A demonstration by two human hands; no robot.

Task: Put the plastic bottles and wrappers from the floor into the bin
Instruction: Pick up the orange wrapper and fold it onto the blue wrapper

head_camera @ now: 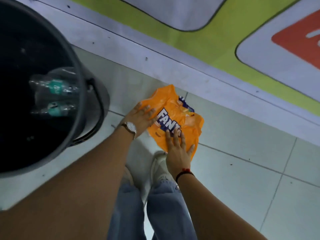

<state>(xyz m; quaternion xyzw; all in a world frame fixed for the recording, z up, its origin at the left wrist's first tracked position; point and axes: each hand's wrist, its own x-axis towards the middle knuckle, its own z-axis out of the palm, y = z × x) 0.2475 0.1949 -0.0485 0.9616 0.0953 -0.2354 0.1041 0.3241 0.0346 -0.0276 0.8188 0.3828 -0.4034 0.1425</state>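
An orange Fanta wrapper (176, 116) lies crumpled on the pale tiled floor near the wall. My left hand (140, 118), with a watch on its wrist, rests flat on the wrapper's left edge, fingers spread. My right hand (178, 149) presses flat on its lower edge, fingers apart. Neither hand has closed around it. The dark round bin (90, 101) stands at the left. Two clear plastic bottles (55, 97) with teal labels lie inside it.
A wall with a white skirting band and a green, white and red graphic (225, 37) runs diagonally behind the wrapper. My white shoes (159, 168) and jeans legs stand just below the wrapper. Bare tiles (259, 187) stretch to the right.
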